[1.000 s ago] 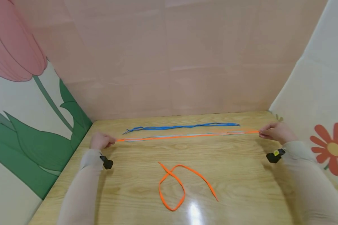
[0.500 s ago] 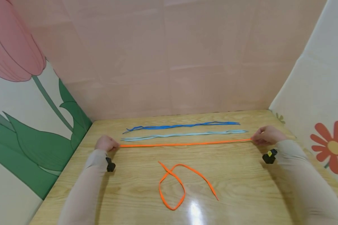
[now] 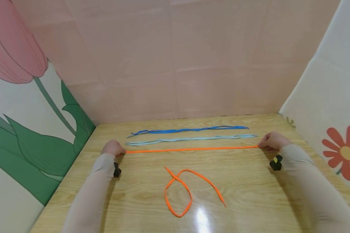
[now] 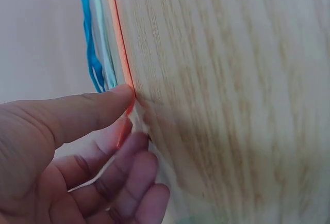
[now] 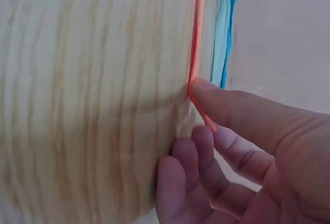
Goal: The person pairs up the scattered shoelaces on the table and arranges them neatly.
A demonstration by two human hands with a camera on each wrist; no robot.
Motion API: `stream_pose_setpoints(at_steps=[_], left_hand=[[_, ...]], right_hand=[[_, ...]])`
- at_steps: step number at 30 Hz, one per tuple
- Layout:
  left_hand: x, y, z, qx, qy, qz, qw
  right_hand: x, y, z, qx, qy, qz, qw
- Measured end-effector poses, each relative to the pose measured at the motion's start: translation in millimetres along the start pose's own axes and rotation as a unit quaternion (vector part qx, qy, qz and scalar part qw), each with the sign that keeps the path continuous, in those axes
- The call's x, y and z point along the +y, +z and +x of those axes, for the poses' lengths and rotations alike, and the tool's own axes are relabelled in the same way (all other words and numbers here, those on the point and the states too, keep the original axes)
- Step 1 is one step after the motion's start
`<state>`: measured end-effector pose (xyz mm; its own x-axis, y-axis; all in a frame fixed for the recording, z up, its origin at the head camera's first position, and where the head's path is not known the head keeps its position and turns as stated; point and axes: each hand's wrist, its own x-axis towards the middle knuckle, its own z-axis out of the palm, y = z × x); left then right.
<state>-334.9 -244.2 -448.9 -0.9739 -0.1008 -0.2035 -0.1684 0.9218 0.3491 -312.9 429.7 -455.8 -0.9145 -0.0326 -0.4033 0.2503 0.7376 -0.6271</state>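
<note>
An orange shoelace (image 3: 192, 149) stretches straight across the table between my two hands. My left hand (image 3: 113, 148) pinches its left end, and the thumb shows on the lace (image 4: 122, 43) in the left wrist view. At the other end my right hand (image 3: 272, 141) pinches the lace, its tip sticking out past the thumb in the right wrist view. Just behind it lie light blue laces (image 3: 189, 139), roughly parallel, with dark blue laces (image 3: 180, 130) farther back. A second orange shoelace (image 3: 189, 194) lies in a loop nearer to me, touched by neither hand.
The wooden table (image 3: 140, 194) ends at a pink backdrop (image 3: 175, 64) behind the blue laces. A tulip-print panel (image 3: 32, 139) stands along the left side and a white panel with a red flower (image 3: 342, 153) along the right.
Both hands have come nearer to me and slightly closer together, bringing the taut orange lace from over the light blue laces to in front of them. The looped lace has not moved.
</note>
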Motion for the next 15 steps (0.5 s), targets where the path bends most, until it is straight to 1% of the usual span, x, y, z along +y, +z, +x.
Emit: stream_pose_setpoints(at_steps=[2,4,7,10,12,15], left_hand=[[1.5,-0.7,0.9,-0.002,-0.007,0.017,0.9998],[2.8,-1.1,1.6,-0.005,-0.016,0.027,0.9995],[4.0,-0.7,3.9,-0.006,-0.033,0.036,0.9988],[5.7,1.1,5.0,-0.004,-0.044,0.046,0.9979],[8.5,2.8,4.5,0.003,-0.047,0.057,0.9973],[15.1,4.8,0.7,0.025,-0.041,0.072,0.9963]], right_hand=[[-1.0,0.5,-0.1,0.003,-0.001,-0.005,1.0],[-0.3,0.6,0.5,0.011,-0.015,-0.028,0.999],[-2.3,1.1,-0.2,0.027,-0.035,-0.079,0.996],[-9.6,2.2,-4.3,0.043,-0.046,-0.129,0.99],[-16.3,2.7,-7.4,0.054,-0.051,-0.158,0.985],[-25.0,2.5,-10.7,0.066,-0.055,-0.174,0.981]])
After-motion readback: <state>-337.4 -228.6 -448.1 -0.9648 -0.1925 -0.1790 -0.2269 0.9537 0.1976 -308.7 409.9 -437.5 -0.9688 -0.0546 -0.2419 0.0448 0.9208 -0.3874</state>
